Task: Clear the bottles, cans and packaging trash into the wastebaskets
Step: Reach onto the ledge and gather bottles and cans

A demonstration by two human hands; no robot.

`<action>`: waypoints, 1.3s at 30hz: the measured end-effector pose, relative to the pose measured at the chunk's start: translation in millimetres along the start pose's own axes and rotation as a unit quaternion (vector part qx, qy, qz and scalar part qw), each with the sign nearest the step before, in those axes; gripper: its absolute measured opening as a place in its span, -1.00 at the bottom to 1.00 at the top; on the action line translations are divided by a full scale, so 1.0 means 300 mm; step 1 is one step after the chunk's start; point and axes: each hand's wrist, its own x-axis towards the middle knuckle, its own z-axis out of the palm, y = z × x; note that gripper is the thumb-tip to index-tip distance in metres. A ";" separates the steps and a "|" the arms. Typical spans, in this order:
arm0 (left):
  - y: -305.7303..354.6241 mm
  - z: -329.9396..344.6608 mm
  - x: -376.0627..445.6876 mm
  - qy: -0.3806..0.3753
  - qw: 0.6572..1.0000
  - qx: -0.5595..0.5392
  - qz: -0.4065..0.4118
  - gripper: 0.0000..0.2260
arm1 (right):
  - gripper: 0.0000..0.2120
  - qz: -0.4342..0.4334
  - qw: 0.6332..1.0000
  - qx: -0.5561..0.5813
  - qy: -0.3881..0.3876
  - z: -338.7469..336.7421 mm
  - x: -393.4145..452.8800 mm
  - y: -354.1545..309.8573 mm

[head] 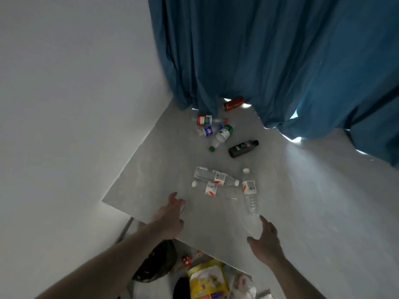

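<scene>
My right hand (266, 240) spread, fingers touching base of clear water bottle (250, 197): white cap, red-white label, lying on table (151, 169). My left hand (170, 216) curls round something small, red-tipped; can't tell what.

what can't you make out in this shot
Head view only:
- Item under the left hand: fingers cover it, only a red bit shows.
- Wastebaskets: the table edge hides all but a black bag.
- Red can: label too small, curtain shades it.
- Right hand grip on the clear bottle: blurred.
</scene>
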 end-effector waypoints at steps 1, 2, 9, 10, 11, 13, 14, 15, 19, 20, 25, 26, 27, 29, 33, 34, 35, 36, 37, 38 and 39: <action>-0.007 0.024 0.046 -0.002 1.000 0.008 0.005 -0.44 | -0.18 0.003 1.000 -0.012 0.009 0.008 0.052 -0.004; -0.015 0.049 0.084 0.001 1.000 0.011 0.010 -0.44 | -0.19 0.006 0.999 -0.030 0.014 0.017 0.103 -0.006; -0.140 0.206 0.267 0.047 0.997 0.030 0.061 -0.68 | -0.34 -0.007 0.992 -0.123 0.014 0.079 0.457 -0.042; -0.151 0.217 0.275 0.055 0.996 0.029 0.068 -0.67 | -0.35 -0.004 0.992 -0.128 0.008 0.097 0.497 -0.046; -0.154 0.222 0.277 0.068 0.995 0.019 0.071 -0.64 | -0.35 0.003 0.991 -0.132 0.002 0.112 0.526 -0.049; -0.150 0.221 0.269 0.110 0.992 -0.005 0.065 -0.57 | -0.37 0.019 0.990 -0.140 -0.006 0.146 0.567 -0.040; -0.148 0.218 0.267 0.134 0.989 -0.007 0.058 -0.54 | -0.37 0.032 0.989 -0.144 -0.007 0.156 0.581 -0.029; -0.148 0.215 0.268 0.152 0.987 -0.008 0.046 -0.52 | -0.37 0.043 0.988 -0.150 -0.004 0.160 0.592 -0.014; -0.174 0.214 0.284 0.158 0.987 -0.011 -0.011 -0.66 | -0.35 0.069 0.988 -0.138 -0.022 0.134 0.605 0.038; -0.177 0.214 0.284 0.151 0.988 -0.017 -0.010 -0.73 | -0.36 0.069 0.989 -0.129 -0.033 0.127 0.598 0.042; -0.096 0.220 0.225 0.165 0.984 -0.064 0.001 -0.83 | -0.42 0.079 0.979 -0.151 -0.113 0.129 0.540 0.103; -0.071 0.220 0.201 0.173 0.982 -0.073 0.003 -0.84 | -0.50 0.075 0.979 -0.143 -0.128 0.133 0.527 0.112; -0.046 0.224 0.172 0.183 0.980 -0.080 0.007 -0.84 | -0.56 0.077 0.980 -0.124 -0.132 0.139 0.522 0.129; 0.000 0.236 0.092 0.201 0.975 -0.094 0.017 -0.84 | -0.57 0.078 0.982 -0.090 -0.144 0.160 0.493 0.164; 0.098 0.263 -0.134 0.222 0.968 -0.111 0.037 -0.79 | -0.59 0.025 0.991 -0.042 -0.127 0.171 0.344 0.287; 0.129 0.275 -0.202 0.228 0.966 -0.116 0.037 -0.79 | -0.66 0.007 0.994 -0.017 -0.111 0.165 0.293 0.340; 0.163 0.288 -0.271 0.237 0.963 -0.121 0.038 -0.78 | -0.76 -0.024 0.996 -0.005 -0.089 0.166 0.260 0.411; 0.197 0.303 -0.343 0.245 0.961 -0.126 0.035 -0.77 | -0.86 -0.070 0.995 0.009 -0.076 0.142 0.180 0.452; 0.233 0.323 -0.416 0.256 0.957 -0.136 0.027 -0.76 | -0.91 -0.109 0.992 0.029 -0.057 0.101 0.086 0.475; 0.274 0.343 -0.492 0.272 0.951 -0.148 0.014 -0.76 | -0.88 -0.127 0.990 0.045 -0.050 0.055 0.008 0.512; 0.318 0.367 -0.568 0.290 0.943 -0.164 0.001 -0.75 | -0.82 -0.134 0.988 0.059 -0.058 -0.002 -0.077 0.545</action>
